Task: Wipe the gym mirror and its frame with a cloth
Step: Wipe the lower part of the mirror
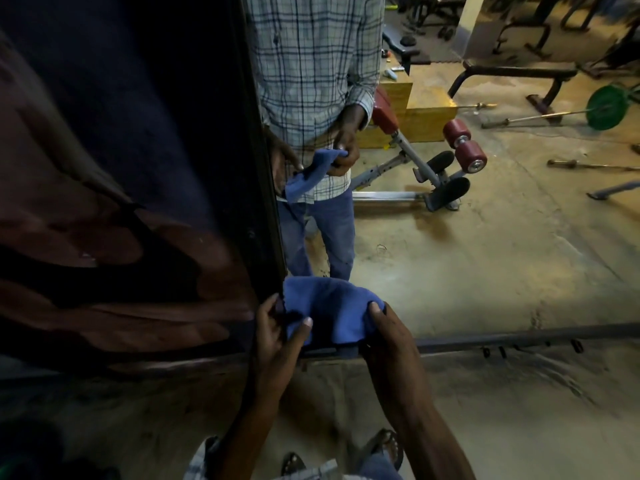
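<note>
I hold a blue cloth (325, 311) in both hands at the mirror's lower left corner. My left hand (277, 336) pinches its left edge, thumb on top. My right hand (388, 332) grips its right side. The mirror (485, 244) fills the right half of the view and shows my reflection holding the same cloth. Its dark frame (263, 168) runs up the left side, and the bottom rail (519, 337) runs to the right. The cloth hangs just above the bottom rail, next to the frame's vertical bar.
A dark reddish wall or panel (104, 202) lies left of the frame. The mirror reflects a gym bench with red rollers (464, 147), a green weight plate on a bar (607, 107) and a yellow box (415, 112). My sandalled feet (381, 448) stand on the bare concrete floor.
</note>
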Tool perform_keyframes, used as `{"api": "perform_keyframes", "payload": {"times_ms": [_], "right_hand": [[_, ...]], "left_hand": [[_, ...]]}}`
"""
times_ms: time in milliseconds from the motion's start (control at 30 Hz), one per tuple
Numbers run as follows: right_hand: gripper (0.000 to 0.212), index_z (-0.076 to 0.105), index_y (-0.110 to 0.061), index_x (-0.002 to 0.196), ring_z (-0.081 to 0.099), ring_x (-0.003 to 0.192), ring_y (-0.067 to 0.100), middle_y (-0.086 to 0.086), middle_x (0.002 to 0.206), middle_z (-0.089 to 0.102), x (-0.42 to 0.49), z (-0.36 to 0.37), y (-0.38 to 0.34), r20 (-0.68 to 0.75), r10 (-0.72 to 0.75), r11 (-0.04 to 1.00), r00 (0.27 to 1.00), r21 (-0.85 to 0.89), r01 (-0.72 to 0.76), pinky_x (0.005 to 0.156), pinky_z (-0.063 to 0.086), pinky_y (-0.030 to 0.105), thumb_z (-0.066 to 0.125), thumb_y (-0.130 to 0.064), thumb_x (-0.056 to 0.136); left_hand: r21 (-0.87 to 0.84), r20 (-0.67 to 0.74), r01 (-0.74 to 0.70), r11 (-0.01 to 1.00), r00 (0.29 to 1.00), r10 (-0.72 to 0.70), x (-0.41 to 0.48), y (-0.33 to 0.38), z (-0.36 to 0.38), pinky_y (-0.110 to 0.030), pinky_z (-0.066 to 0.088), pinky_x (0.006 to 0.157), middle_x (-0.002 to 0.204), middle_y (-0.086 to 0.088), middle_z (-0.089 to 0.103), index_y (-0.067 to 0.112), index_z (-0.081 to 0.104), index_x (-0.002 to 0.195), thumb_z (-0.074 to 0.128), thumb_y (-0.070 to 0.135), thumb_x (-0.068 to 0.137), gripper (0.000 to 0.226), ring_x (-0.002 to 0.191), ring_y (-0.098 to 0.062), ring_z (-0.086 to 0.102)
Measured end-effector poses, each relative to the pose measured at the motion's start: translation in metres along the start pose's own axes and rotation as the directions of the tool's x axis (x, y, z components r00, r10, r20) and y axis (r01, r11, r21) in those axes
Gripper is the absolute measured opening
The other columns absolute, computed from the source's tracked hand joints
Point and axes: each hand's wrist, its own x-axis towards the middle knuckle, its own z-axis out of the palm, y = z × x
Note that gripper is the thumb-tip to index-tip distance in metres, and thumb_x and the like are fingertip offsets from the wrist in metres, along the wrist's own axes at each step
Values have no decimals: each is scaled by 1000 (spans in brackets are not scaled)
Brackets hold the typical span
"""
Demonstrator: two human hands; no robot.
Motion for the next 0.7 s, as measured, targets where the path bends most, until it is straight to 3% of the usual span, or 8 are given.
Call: {"api": "perform_keyframes", "payload": {"times_ms": [100, 233, 367, 467, 600, 700], "right_hand": [[41, 59, -6, 135, 67, 119, 28, 17, 128, 69, 1, 1, 0, -42, 84, 989, 996, 124, -78, 94, 55, 38, 47, -33, 107], [48, 58, 2, 136, 67, 120, 32, 20, 126, 70, 4, -2, 6, -123, 153, 973, 981, 190, -128, 89, 59, 34, 36, -32, 109], [48, 60, -2, 133, 71, 111, 25, 19, 126, 70, 5, -3, 7, -137, 195, 962, 971, 219, -162, 85, 59, 34, 37, -37, 109], [46, 59, 1, 135, 72, 110, 32, 25, 126, 69, 6, 1, 11, -134, 253, 923, 958, 330, -198, 79, 62, 35, 41, -32, 108], [54, 52, -6, 144, 68, 115, 43, 25, 131, 66, 9, 0, 20, -99, 217, 945, 971, 271, -184, 86, 61, 45, 67, -20, 94], [45, 58, -13, 137, 70, 111, 40, 18, 125, 71, 8, -2, 30, -93, 175, 981, 980, 105, -166, 94, 57, 51, 67, -14, 93]], "left_hand": [[111, -47, -54, 992, 997, 59, -4, 2, -1, -24, 55, 97, 133, 19, 59, 39, 49, 139, 82, 27, 74, 74, 118, 7, 61], [214, 56, -44, 976, 998, 33, -5, 8, -3, -43, 55, 103, 130, 18, 66, 49, 65, 124, 77, 47, 88, 38, 122, -2, 63], [241, 76, -120, 963, 992, 104, -11, 12, 5, -29, 53, 100, 129, 16, 69, 37, 67, 126, 68, 53, 87, 42, 123, -5, 64], [338, 88, -181, 924, 983, 160, -12, 15, 7, -30, 50, 104, 130, 15, 68, 29, 71, 124, 60, 49, 97, 36, 127, -8, 61], [158, 133, -10, 987, 991, -11, -14, 29, 9, -20, 52, 99, 117, 23, 74, 33, 76, 116, 60, 42, 98, 25, 117, 4, 65], [67, 166, 77, 995, 982, -87, -17, 29, 15, -23, 56, 96, 118, 14, 76, 31, 73, 118, 68, 36, 90, 29, 114, 1, 68]]}}
